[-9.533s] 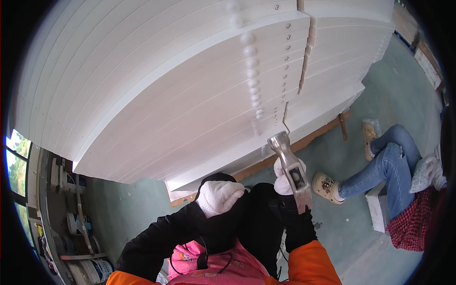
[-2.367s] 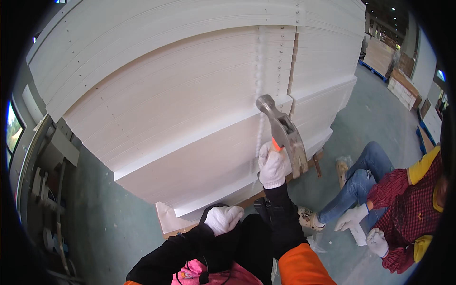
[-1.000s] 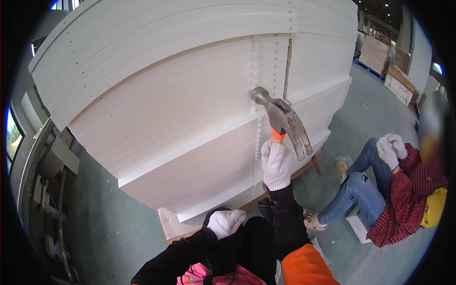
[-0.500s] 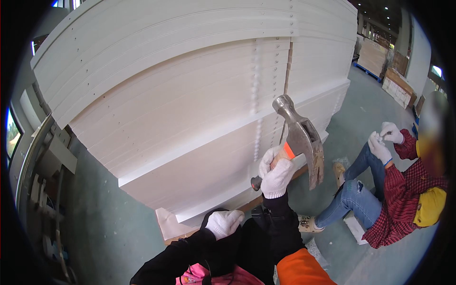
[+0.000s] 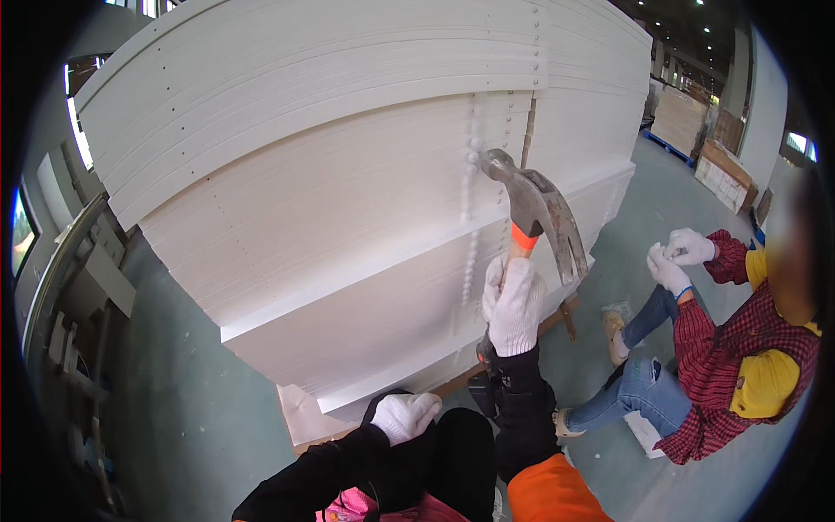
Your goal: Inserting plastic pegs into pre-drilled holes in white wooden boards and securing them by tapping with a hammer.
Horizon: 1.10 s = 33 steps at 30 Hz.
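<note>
My right hand [image 5: 513,304], in a white knit glove, is closed round the handle of a claw hammer [image 5: 544,204]. The hammer has a worn steel head and an orange band below it; it is raised upright, its face beside a column of white round studs [image 5: 472,158]. Those studs run down the edge of a tall stack of white panels [image 5: 330,209] in front of me. Low by my black-clad leg rests my left hand [image 5: 406,418], also gloved, its fingers curled in; whatever they may hold is hidden.
On the right a co-worker [image 5: 731,348] in a checked shirt and yellow vest sits low, gloved hands together. Farther back stand a pallet load [image 5: 678,117] and boxes [image 5: 726,174]. Shelving with loose pieces [image 5: 83,348] lines the left side. The floor [image 5: 209,409] is green.
The hammer and my right hand have risen, with the head shifting slightly left toward the studs. My left hand stays by my leg. The view has tilted a little.
</note>
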Motion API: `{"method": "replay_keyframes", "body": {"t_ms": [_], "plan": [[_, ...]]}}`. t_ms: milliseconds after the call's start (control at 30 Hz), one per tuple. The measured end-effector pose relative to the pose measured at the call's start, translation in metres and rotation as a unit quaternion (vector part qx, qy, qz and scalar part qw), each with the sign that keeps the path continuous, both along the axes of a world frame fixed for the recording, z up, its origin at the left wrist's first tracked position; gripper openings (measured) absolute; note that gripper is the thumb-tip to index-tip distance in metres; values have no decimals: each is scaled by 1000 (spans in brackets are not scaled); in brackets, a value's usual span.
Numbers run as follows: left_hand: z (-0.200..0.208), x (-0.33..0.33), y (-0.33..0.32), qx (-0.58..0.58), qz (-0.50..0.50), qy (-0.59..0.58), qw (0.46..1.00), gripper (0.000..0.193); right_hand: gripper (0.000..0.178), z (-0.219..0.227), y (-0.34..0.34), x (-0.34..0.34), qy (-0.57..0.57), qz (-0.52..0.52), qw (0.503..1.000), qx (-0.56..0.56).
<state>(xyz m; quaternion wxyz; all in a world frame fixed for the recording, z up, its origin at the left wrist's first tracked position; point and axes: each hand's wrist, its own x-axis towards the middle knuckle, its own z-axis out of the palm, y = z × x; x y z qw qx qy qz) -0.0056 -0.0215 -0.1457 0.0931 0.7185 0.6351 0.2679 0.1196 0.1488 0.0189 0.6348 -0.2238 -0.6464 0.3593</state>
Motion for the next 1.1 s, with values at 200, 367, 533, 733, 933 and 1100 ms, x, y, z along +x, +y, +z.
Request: {"method": "replay_keyframes", "body": {"t_ms": [200, 367, 533, 733, 933, 1100], "plan": [[12, 18, 4, -32, -24, -12, 999, 23, 47, 1, 0, 8, 48, -44, 996, 68], [18, 12, -8, -21, -3, -2, 1000, 23, 43, 5, -9, 23, -19, 88, 988, -124], [25, 22, 4, -10, -20, -11, 1000, 22, 47, 11, 14, 13, -68, 6, 998, -5], [24, 18, -2, -9, -13, 12, 1000, 21, 32, -7, -2, 14, 102, 61, 989, -86], [28, 17, -2, -33, -3, -2, 999, 23, 38, 14, -4, 4, 31, 1, 999, -33], [42, 30, 6, -70, -12, 5, 997, 25, 31, 10, 16, 3, -92, -236, 923, 291]]}}
